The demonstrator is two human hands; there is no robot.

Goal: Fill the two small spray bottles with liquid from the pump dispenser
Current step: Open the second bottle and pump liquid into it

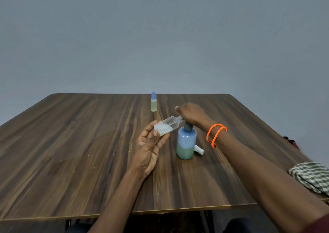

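My left hand (148,148) holds a clear small spray bottle (167,126) without its cap, tilted with its threaded neck up under the pump spout. Pale liquid lies in its lower end. My right hand (191,115) rests on top of the blue pump dispenser (186,143) and covers its pump head. The dispenser stands upright, with greenish liquid filling its lower third. A second small spray bottle (153,102) with a blue spray top stands upright farther back, holding yellowish liquid. A white spray cap (199,150) lies on the table behind the dispenser.
The wooden table (89,143) carries a checked cloth (313,176) at its right edge and a dark red object (292,142) farther back on the right. An orange beaded bracelet (215,134) circles my right wrist.
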